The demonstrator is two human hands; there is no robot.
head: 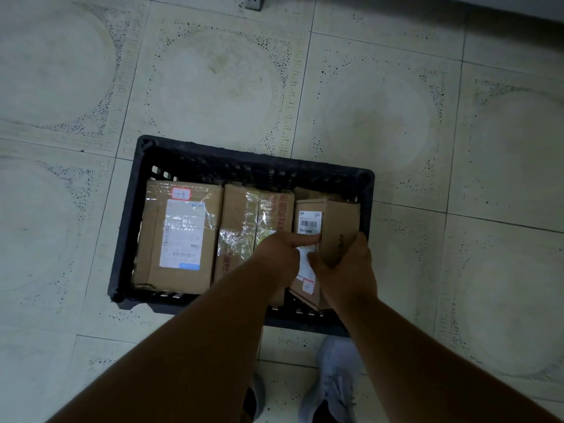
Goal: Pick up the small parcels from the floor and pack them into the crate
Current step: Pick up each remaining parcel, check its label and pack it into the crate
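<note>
black crate (195, 161) sat on tiled floor (427, 148). right hand (345, 264) gripped a small barcoded parcel (328, 227), held at the crate's right end. left hand (280, 254) pinched its label side. large labelled parcel (180, 236) and taped parcel (247, 227) lay inside.

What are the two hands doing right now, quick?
Left hand: fingers curled, thumb pressed against the small barcode parcel in the crate.
Right hand: gripping the same parcel.
</note>
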